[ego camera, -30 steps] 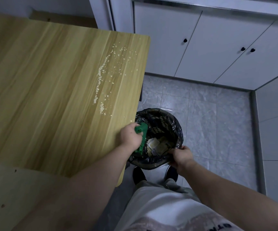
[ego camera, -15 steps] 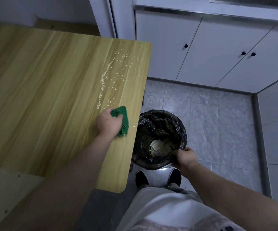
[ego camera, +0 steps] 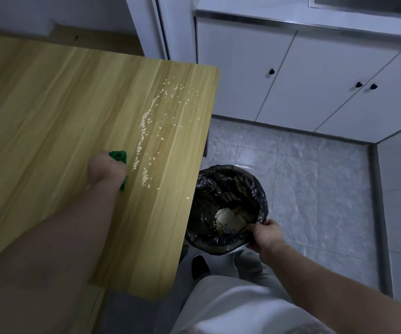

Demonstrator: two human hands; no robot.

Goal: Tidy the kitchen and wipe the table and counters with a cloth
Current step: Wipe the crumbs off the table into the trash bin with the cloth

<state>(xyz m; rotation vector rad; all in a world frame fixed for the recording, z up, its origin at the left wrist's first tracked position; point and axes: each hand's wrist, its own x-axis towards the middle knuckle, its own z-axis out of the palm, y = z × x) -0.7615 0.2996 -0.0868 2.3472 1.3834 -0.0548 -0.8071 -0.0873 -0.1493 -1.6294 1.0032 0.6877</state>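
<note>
The left hand (ego camera: 106,171) presses a crumpled green cloth (ego camera: 118,156) onto the pale wooden tabletop (ego camera: 50,112), beside scattered crumbs (ego camera: 144,131). The right hand (ego camera: 265,236) grips the rim of the black-bagged round waste bin (ego camera: 226,186).

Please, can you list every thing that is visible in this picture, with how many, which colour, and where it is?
table: one, light wood, left half of the view.
crumbs: many, pale, scattered in a line near the table's right edge.
cloth: one, green, on the table under the left hand.
bin: one, with a black bag, on the floor beside the table's edge; pale scraps inside.
cabinet doors: white, small black knobs, along the far wall.
floor: grey marbled tiles.
left hand: pressing the cloth on the table.
right hand: gripping the bin's near rim.
shoes: dark, below the bin.
</note>
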